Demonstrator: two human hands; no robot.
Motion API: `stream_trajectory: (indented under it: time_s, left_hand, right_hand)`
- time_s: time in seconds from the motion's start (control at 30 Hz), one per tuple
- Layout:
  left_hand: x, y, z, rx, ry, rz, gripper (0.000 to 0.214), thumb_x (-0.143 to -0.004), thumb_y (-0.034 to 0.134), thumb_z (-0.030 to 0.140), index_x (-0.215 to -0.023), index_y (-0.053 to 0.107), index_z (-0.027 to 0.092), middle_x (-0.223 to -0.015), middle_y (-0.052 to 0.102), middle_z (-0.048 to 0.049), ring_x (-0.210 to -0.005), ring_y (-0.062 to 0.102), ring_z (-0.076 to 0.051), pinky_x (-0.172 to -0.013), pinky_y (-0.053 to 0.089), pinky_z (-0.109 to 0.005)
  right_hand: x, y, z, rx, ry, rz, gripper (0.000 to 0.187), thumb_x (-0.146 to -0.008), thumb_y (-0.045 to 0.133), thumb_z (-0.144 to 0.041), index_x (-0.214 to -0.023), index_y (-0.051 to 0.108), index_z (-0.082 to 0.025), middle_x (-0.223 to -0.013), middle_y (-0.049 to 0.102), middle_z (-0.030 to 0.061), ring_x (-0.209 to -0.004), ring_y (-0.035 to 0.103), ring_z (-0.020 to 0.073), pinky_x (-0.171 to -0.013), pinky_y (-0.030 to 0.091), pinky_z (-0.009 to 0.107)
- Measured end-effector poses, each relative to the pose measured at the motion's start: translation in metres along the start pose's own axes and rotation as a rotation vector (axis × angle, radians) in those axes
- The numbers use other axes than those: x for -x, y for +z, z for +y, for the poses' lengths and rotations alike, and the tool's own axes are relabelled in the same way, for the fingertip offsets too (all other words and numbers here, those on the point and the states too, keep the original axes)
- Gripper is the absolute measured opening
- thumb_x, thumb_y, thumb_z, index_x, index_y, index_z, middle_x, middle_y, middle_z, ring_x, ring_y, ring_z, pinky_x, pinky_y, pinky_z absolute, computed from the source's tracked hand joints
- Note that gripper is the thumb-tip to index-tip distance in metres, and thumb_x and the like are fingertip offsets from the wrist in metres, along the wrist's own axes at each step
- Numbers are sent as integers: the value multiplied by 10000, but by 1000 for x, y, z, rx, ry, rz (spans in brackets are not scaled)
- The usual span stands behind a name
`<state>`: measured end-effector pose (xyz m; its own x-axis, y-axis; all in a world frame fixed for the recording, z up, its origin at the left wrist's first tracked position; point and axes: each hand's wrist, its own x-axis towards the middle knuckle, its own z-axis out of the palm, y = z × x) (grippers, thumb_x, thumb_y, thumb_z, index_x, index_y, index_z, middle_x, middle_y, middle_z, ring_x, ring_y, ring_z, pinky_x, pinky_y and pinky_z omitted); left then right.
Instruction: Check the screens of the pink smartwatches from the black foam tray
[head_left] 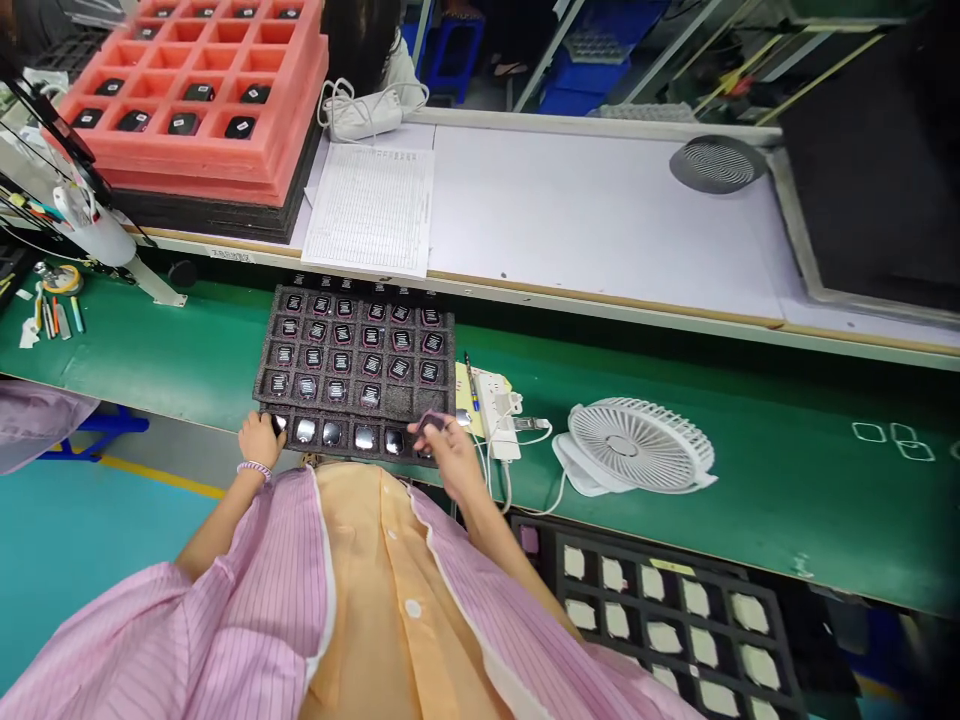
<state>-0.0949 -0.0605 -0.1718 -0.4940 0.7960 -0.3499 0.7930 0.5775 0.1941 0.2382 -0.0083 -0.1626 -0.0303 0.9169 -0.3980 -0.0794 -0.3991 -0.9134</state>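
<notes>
A dark grey foam tray [386, 402] lies on the green bench in front of me, with rows of small black square devices [371, 337] printed with white text. Under its near edge a second foam tray [349, 430] shows one row of shiny dark devices [365, 437]. My left hand [261, 441] is closed at the lower tray's left end, with its thumb beside the leftmost device. Between the fingers and thumb of my right hand [454, 455] is a small purplish square device [429, 421], held above the tray's near right corner. Its underside is hidden.
To the right are a white power strip [496, 415], a pen [472, 382] and a white fan [641, 445]. Red foam trays [202, 160] and a paper form [367, 208] lie on the shelf. A black tray of pale pieces [671, 580] is at lower right.
</notes>
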Motion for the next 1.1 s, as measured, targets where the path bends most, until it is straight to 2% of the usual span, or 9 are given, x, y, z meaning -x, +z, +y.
stream_trajectory:
  time_s: [0.07, 0.17, 0.33, 0.43, 0.53, 0.63, 0.73, 0.9, 1.1]
  left_hand:
    - [-1, 3, 2, 13, -7, 4, 307, -836, 638, 290, -1090, 690, 126, -1243, 610, -248, -1264, 587, -450, -1053, 486, -551]
    - [-5, -6, 4, 91, -8, 1, 254, -809, 652, 262, -1033, 665, 144, -1178, 645, -236, -1229, 623, -445, -1055, 494, -553]
    - [5, -44, 17, 369, 71, -87, 228, -793, 659, 296, -968, 591, 166, -970, 719, -175, -980, 726, -366, -956, 566, -528]
    - [17, -73, 50, 591, 256, -166, 341, -814, 631, 355, -1100, 578, 176, -1123, 744, -139, -1067, 732, -270, -989, 582, -419]
    - [30, -106, 98, 742, 443, -207, 422, -806, 653, 437, -1144, 581, 195, -1237, 720, -116, -1174, 694, -226, -1029, 560, -350]
    - [48, -137, 142, 934, 690, -210, 442, -811, 690, 455, -1141, 574, 185, -1092, 728, -103, -1004, 704, -212, -891, 575, -329]
    - [66, -157, 167, 943, 788, -98, 391, -827, 688, 401, -1141, 599, 185, -1031, 732, -84, -883, 686, -188, -750, 536, -286]
    - [80, -159, 181, 868, 759, 20, 365, -811, 681, 356, -1131, 640, 184, -971, 717, -61, -738, 623, -157, -600, 462, -250]
    - [82, -144, 188, 997, 720, -55, 462, -783, 698, 333, -1212, 618, 180, -1063, 693, -76, -923, 653, -191, -651, 493, -244]
  right_hand:
    - [20, 16, 1, -67, 53, -119, 536, -718, 797, -598, -1083, 583, -269, -945, 761, 84, -609, 600, 235, -627, 462, 382]
    - [26, 34, -8, -149, 87, -251, 481, -709, 849, -567, -1048, 639, -299, -985, 779, 73, -573, 599, 237, -602, 491, 409]
    - [12, 39, -58, -277, 90, -413, 564, -813, 818, -601, -1267, 669, -302, -1145, 762, 88, -789, 723, 269, -756, 589, 437]
    - [10, 38, -99, -362, 39, -537, 620, -841, 875, -553, -1360, 655, -297, -1241, 734, 85, -884, 743, 232, -876, 600, 406]
    - [15, 38, -136, -421, -50, -617, 571, -871, 898, -496, -1356, 672, -297, -1243, 731, 74, -850, 733, 194, -878, 607, 378]
    - [23, 40, -162, -472, -137, -675, 548, -892, 901, -442, -1370, 664, -319, -1206, 736, 52, -793, 715, 160, -836, 614, 347]
    - [30, 41, -172, -524, -199, -689, 481, -893, 908, -417, -1310, 686, -326, -1122, 746, 27, -753, 693, 142, -787, 609, 317]
    - [34, 40, -166, -617, -204, -612, 407, -850, 947, -394, -1184, 734, -302, -1027, 737, 4, -715, 662, 137, -715, 581, 285]
    - [38, 34, -156, -688, -120, -579, 495, -832, 956, -357, -1263, 716, -316, -1103, 748, 16, -771, 675, 146, -758, 579, 293]
